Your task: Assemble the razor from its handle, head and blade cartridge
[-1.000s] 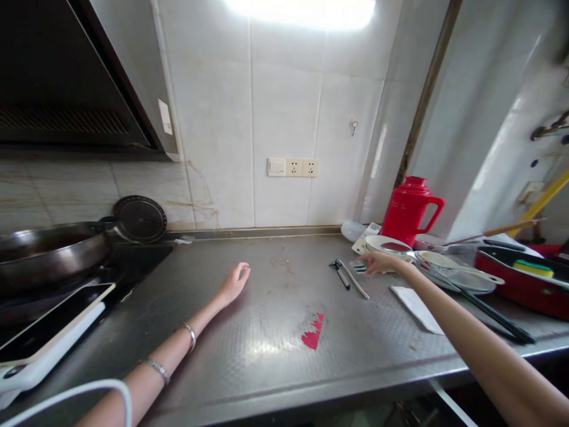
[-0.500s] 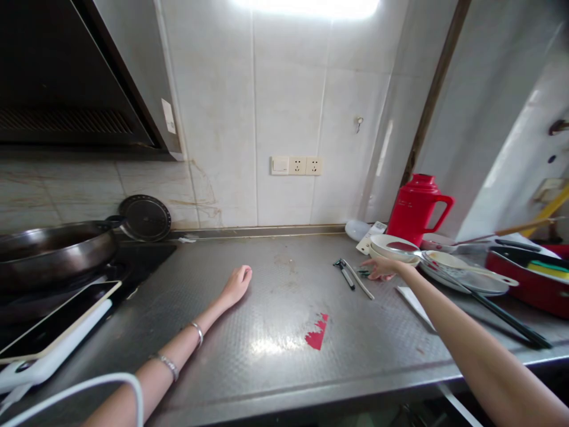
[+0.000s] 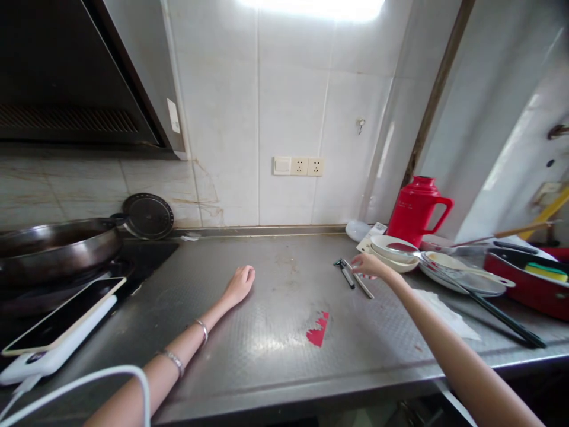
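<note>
your right hand [image 3: 371, 265] reaches down right of centre, fingertips at the upper end of the thin, pale, curved strip [image 3: 365, 289], though i cannot tell whether they pinch it; a straight-on approach, clear of the slim black-and-grey tool [image 3: 346, 276] just to its left, seems cleanest. your left hand [image 3: 241, 283], fingers curled together near mid-frame, rests on the grey metal counter [image 3: 275, 314], well apart.
</note>
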`<state>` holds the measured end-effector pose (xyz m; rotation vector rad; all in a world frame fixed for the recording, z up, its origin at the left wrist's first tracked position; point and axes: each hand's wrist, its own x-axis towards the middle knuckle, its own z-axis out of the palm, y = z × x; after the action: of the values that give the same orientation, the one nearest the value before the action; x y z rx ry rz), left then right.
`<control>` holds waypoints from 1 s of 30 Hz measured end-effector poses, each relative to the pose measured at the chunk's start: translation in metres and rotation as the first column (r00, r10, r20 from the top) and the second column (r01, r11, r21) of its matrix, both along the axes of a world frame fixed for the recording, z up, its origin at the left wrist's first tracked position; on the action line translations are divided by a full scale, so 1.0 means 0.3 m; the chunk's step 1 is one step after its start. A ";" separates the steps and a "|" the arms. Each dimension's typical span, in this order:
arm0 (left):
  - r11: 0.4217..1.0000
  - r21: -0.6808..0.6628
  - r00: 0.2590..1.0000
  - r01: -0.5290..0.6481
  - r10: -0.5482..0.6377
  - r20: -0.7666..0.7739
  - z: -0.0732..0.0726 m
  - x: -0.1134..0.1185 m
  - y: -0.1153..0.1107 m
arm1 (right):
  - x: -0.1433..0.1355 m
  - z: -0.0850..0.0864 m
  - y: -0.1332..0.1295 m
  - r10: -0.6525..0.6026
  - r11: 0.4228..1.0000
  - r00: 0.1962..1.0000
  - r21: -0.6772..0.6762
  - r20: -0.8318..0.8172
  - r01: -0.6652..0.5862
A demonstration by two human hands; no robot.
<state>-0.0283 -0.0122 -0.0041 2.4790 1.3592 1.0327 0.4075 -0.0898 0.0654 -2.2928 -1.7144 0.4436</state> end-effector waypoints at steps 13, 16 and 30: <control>1.000 0.007 0.999 0.023 -0.022 -0.040 -0.004 0.000 -0.017 | -0.140 -0.116 -0.024 -0.114 0.988 0.968 0.126 0.222 0.088; 0.999 0.015 0.998 0.028 -0.028 -0.048 -0.006 0.000 -0.016 | -0.135 -0.116 -0.022 -0.115 0.989 0.964 0.114 0.241 0.089; 0.998 0.047 0.998 0.029 -0.032 0.061 0.005 0.000 -0.019 | -0.308 -0.080 -0.016 -0.037 0.971 0.935 0.234 0.352 -0.050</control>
<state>-0.0284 -0.0179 -0.0026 2.4705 1.2907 1.1362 0.3150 -0.0945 0.0412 -2.2885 -1.8135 -0.1861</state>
